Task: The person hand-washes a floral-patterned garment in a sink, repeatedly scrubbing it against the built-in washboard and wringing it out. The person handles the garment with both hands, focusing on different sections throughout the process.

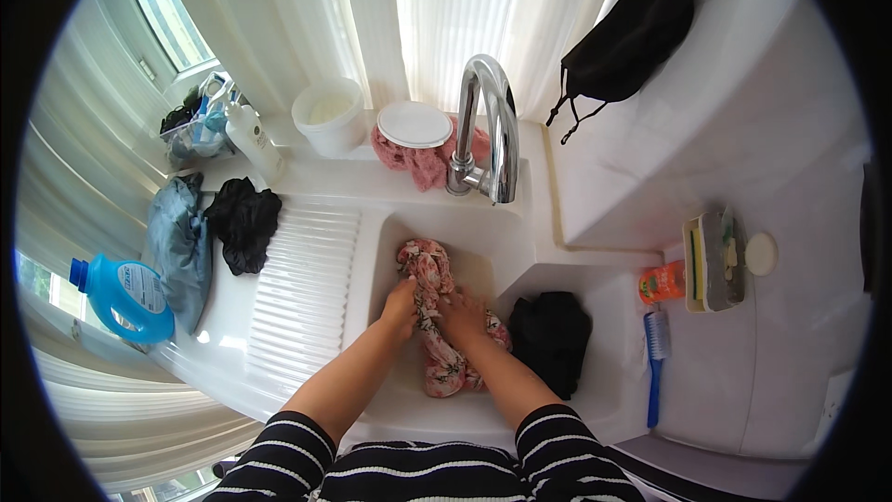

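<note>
Where the white sink spreads before you, the pink floral cloth lies bunched inside it, just left of a black cloth. Your right hand rests on the floral fabric, fingers spread; your left hand grips its left side, fingers curled in.

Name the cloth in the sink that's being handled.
The floral cloth, touched by left hand and right hand; the plain black cloth beside it is untouched.
</note>
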The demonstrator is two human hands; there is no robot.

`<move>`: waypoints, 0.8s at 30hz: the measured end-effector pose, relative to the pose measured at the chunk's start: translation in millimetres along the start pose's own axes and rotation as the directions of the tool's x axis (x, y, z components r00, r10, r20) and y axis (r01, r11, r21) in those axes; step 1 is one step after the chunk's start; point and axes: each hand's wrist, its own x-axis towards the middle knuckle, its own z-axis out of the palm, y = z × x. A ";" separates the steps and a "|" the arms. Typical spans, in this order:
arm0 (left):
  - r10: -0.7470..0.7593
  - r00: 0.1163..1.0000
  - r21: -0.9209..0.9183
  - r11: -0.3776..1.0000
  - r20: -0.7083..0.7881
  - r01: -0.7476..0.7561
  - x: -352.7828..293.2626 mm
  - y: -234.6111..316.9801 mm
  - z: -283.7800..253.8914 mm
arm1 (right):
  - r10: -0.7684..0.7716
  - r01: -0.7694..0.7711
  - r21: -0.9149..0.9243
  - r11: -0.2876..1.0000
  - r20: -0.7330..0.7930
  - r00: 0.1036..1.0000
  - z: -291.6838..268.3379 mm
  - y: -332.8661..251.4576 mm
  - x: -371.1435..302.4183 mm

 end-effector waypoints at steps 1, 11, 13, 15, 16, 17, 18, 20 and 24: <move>0.009 1.000 -0.006 1.000 -0.006 -0.009 2.2 -2.0 -2.5 | 0.047 -0.047 0.049 0.998 0.004 0.999 -12.8 7.4 -5.9; -0.133 0.941 -0.326 0.915 0.311 0.238 24.9 -27.4 8.1 | -0.054 0.084 0.944 0.318 -0.070 0.996 -102.5 3.3 -49.9; -0.128 0.855 -0.355 0.871 0.503 0.340 7.0 -11.2 13.5 | -0.203 0.102 0.972 0.213 -0.058 0.978 -136.4 -0.4 -75.1; -0.101 0.903 -0.305 0.921 0.419 0.244 8.2 -26.5 13.7 | -0.295 0.199 0.977 0.069 -0.171 0.940 -155.5 -1.4 -90.2; -0.082 0.923 -0.274 0.942 0.377 0.195 8.6 -34.0 16.6 | -0.333 0.244 0.970 -0.006 -0.232 0.914 -159.8 2.3 -96.0; -0.069 0.926 -0.315 0.929 0.372 0.195 7.5 -39.2 15.6 | -0.355 0.330 0.944 -0.007 -0.311 0.882 -146.4 19.8 -92.3; -0.057 0.927 -0.353 0.915 0.371 0.197 4.9 -42.7 17.2 | -0.171 0.251 0.949 -0.189 -0.284 0.943 -138.2 28.0 -93.5; -0.034 0.898 -0.552 0.778 0.439 0.300 -9.2 -42.3 19.2 | 0.162 0.177 0.816 -0.550 -0.104 0.981 -127.2 34.4 -99.2; -0.063 0.848 -0.486 0.796 0.527 0.361 -56.7 -17.4 34.8 | 0.224 0.180 0.859 -0.479 -0.079 0.971 -99.0 18.0 -103.6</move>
